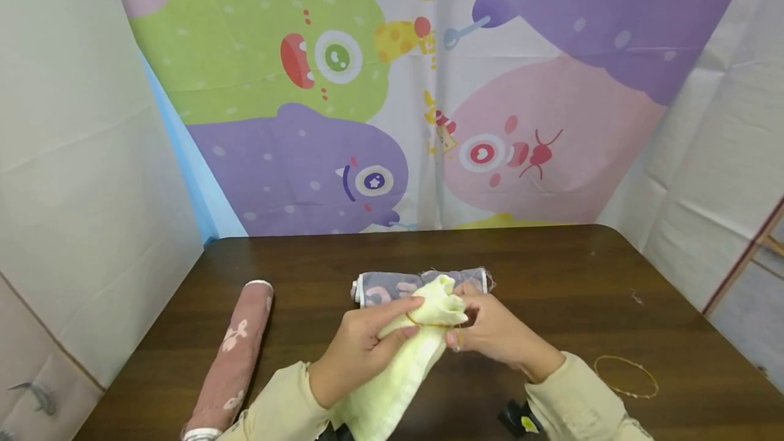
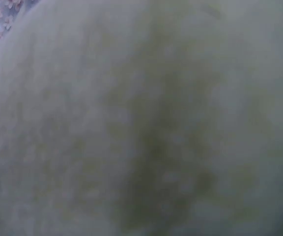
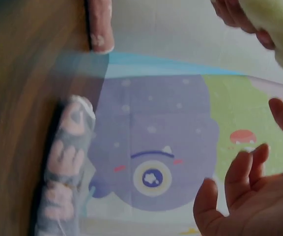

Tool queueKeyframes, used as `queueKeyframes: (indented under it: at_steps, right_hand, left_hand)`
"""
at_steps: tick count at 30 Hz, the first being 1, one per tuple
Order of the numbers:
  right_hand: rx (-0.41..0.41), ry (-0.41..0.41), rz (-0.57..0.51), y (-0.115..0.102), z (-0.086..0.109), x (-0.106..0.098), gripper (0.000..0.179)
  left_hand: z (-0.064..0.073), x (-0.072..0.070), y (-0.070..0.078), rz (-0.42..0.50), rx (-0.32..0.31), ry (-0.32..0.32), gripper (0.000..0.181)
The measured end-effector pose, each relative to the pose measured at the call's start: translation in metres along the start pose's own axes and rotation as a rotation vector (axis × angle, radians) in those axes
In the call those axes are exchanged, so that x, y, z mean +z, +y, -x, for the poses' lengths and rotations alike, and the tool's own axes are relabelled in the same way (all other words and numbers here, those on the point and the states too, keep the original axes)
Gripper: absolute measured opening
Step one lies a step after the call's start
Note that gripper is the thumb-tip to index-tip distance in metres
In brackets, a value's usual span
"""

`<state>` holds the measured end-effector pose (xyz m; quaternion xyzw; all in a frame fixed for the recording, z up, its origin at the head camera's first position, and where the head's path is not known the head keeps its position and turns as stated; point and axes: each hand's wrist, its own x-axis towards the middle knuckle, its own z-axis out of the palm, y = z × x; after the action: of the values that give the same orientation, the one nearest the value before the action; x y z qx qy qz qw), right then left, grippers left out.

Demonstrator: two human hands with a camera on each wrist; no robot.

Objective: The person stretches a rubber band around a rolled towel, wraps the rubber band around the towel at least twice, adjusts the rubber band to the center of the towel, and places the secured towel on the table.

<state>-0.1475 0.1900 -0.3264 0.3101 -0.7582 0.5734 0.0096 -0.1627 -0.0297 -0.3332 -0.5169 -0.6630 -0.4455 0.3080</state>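
A pale yellow towel [image 1: 401, 376], rolled up, stands tilted between both hands. My left hand [image 1: 361, 342] grips it near its upper end, thumb and fingers on the near side. Around the towel just below its bunched top runs a thin yellow rubber band [image 1: 429, 323]. My right hand [image 1: 493, 329] is at the right of that top, with thumb and forefinger pinching at the band. Seen from the right wrist, its other fingers [image 3: 237, 179] are loosely bent away from the towel [image 3: 267, 17]. Blurred towel cloth [image 2: 146, 118] fills most of the left wrist view.
A rolled grey towel with pink shapes [image 1: 382, 288] lies behind the hands. At the left lies a rolled dusty-pink towel [image 1: 233, 352]. A loose yellow band [image 1: 626, 376] lies on the dark wooden table [image 1: 680, 332] at right, near a small black object [image 1: 514, 419].
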Motion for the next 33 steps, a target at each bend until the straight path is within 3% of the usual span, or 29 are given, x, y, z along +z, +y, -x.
queueKeyframes:
  at_steps: [3, 9, 16, 21, 27, 30, 33]
  right_hand:
    - [-0.023, -0.023, 0.022, -0.002, 0.0, -0.006, 0.073]
    - [0.014, -0.078, 0.1, -0.003, 0.001, -0.019, 0.041]
    - [-0.1, -0.24, 0.155, -0.005, 0.002, -0.026, 0.061]
    - [-0.058, -0.282, 0.233, -0.012, 0.0, -0.028, 0.046]
    - [-0.073, -0.271, 0.372, -0.018, -0.001, -0.025, 0.051]
    - [-0.095, -0.261, 0.472, -0.02, -0.003, -0.022, 0.053]
    - [-0.125, -0.256, 0.547, -0.02, -0.005, -0.019, 0.048]
  left_hand:
    - [-0.003, -0.003, 0.0, 0.027, 0.034, -0.101, 0.022]
    - [-0.009, -0.008, 0.003, 0.017, 0.092, -0.27, 0.032]
    - [-0.012, -0.009, 0.005, 0.055, 0.141, -0.444, 0.031]
    - [-0.013, -0.006, 0.008, -0.004, 0.148, -0.493, 0.031]
    - [-0.014, -0.001, 0.008, -0.051, 0.117, -0.581, 0.03]
    - [-0.014, 0.002, 0.009, -0.079, 0.126, -0.588, 0.03]
    - [-0.012, 0.003, 0.007, -0.082, 0.12, -0.549, 0.029]
